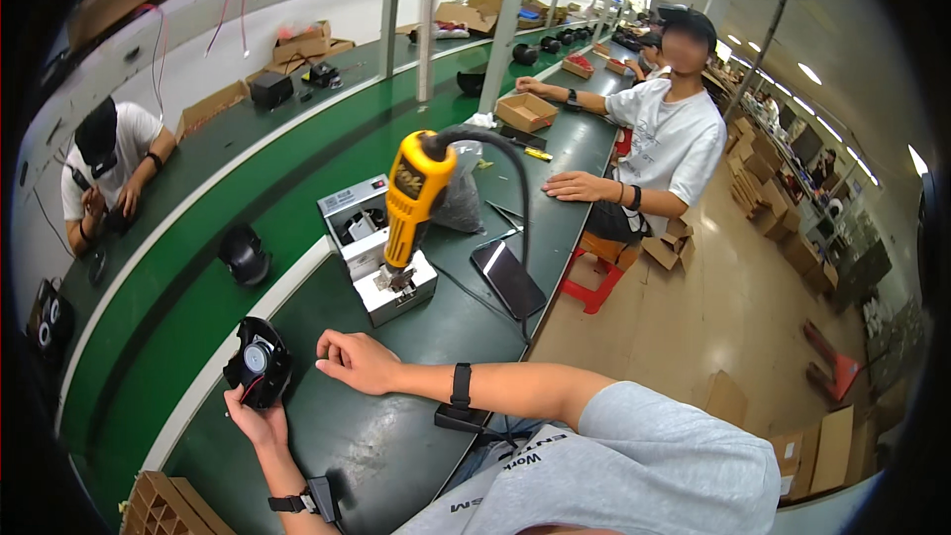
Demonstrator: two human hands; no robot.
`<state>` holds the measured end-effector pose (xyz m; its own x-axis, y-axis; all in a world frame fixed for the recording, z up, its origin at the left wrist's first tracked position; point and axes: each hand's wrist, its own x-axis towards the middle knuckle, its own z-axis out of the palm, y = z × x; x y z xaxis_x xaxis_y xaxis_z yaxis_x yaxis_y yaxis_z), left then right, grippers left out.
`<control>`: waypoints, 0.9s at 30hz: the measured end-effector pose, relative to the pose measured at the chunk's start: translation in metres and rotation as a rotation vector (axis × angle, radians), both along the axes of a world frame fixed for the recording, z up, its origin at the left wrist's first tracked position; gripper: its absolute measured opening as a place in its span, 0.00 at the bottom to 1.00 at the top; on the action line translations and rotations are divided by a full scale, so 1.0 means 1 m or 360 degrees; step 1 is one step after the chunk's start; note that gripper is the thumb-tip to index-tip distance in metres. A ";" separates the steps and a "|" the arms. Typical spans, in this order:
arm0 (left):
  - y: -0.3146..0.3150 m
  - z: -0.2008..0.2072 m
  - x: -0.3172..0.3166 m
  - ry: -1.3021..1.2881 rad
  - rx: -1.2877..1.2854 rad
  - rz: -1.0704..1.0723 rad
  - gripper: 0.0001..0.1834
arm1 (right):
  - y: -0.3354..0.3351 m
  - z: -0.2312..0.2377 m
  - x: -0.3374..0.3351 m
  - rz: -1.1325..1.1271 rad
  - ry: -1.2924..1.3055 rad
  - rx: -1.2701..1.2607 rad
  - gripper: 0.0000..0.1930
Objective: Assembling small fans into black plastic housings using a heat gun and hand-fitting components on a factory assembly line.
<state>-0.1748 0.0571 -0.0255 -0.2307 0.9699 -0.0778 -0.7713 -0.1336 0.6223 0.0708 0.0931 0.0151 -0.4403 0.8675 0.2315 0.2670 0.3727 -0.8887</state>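
My left hand grips a black rounded plastic housing by its lower edge. Set in the housing is a round grey speaker, with thin red and dark wires below it. To the right of the housing, apart from it, my right hand hovers over the bench with its fingers curled in. Anything between those fingertips is too small or hidden to make out. Beyond my right hand, a yellow corded handheld tool stands with its metal tip down at a grey-white box-shaped unit.
A phone and tweezers lie on the dark bench. Another black housing sits on the green conveyor belt. A co-worker sits at right beside a cardboard tray; another person works across the belt.
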 end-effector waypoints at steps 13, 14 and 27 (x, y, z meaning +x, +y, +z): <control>-0.010 0.007 0.002 -0.0010 -0.0011 -0.0071 0.30 | 0.025 0.023 -0.031 0.0603 0.0258 -0.0261 0.59; -0.010 0.012 0.004 0.0009 0.0007 -0.0090 0.30 | 0.029 0.016 -0.036 0.0628 0.0266 -0.0230 0.64; -0.008 0.022 0.015 0.0405 -0.0020 -0.0136 0.33 | 0.051 -0.002 -0.056 0.0791 0.0902 -0.0832 0.53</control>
